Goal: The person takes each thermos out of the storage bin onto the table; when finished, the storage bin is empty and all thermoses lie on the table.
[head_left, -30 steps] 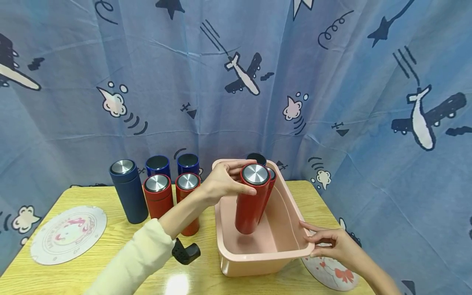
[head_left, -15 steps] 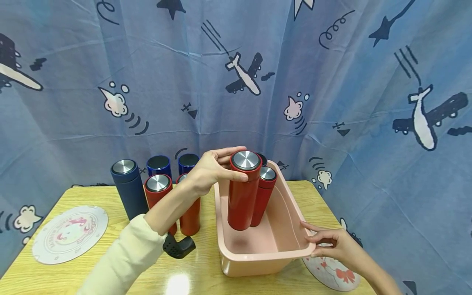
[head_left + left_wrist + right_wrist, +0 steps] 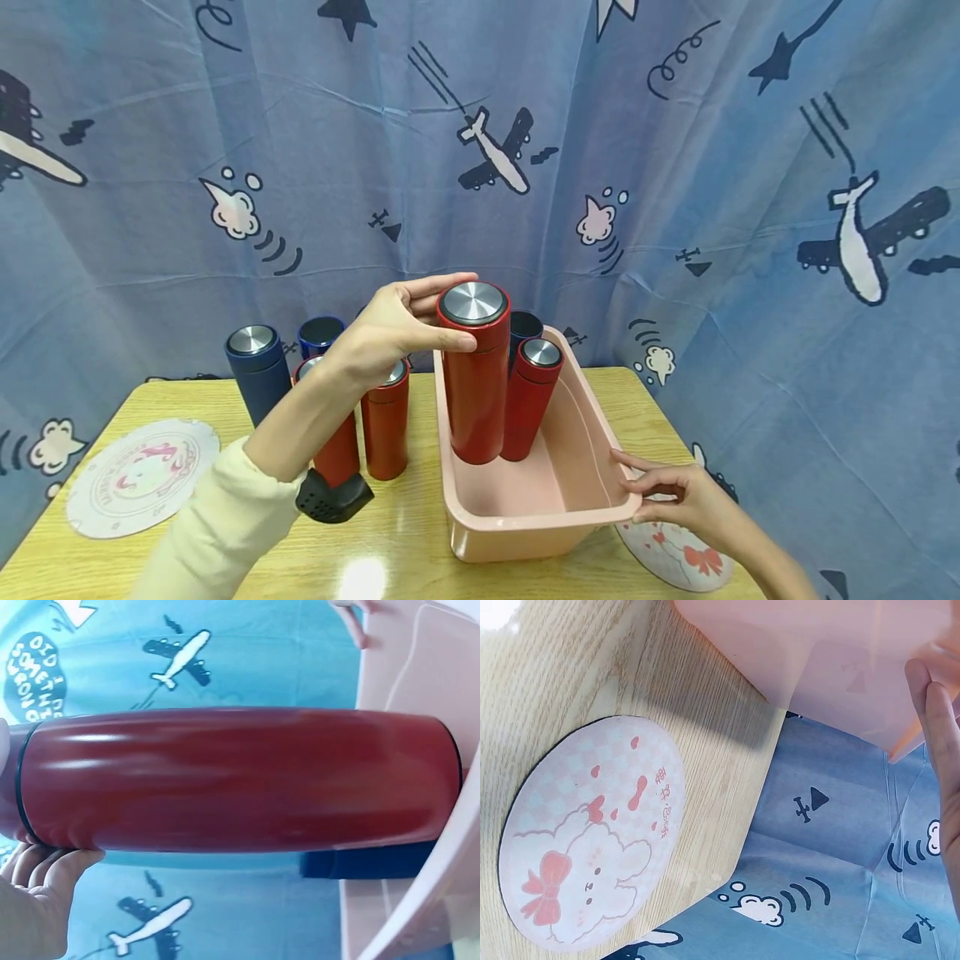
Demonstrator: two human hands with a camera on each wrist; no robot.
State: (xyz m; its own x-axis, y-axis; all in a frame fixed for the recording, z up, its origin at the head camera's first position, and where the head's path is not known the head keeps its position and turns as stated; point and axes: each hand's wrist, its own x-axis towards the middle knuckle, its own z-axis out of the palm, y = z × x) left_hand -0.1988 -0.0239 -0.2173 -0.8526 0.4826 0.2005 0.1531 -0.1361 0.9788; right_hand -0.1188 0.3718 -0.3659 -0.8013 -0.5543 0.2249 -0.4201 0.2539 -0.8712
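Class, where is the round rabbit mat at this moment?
In the head view, the rabbit mat lies on the table at lower right, just right of the pink tub, partly hidden behind the right hand.

Curtain (image 3: 277,660) — "DID I", "SOMETH", "WRONG", partly covered; round mat (image 3: 592,832) — small characters, unreadable.

Red vacuum flask (image 3: 476,400): glossy cylinder, brushed-metal disc on lid, dark seam ring; lid on. Near upright, gripped close to the top by the left hand (image 3: 384,329); base at left part of pink plastic tub (image 3: 543,523); contact with tub floor unclear. Tub: rectangular, open-topped, upright on bench (image 3: 420,546); right rim, near corner, pinched by right hand (image 3: 675,493). Inside: second red flask (image 3: 527,421), dark-blue flask (image 3: 526,324) beyond.
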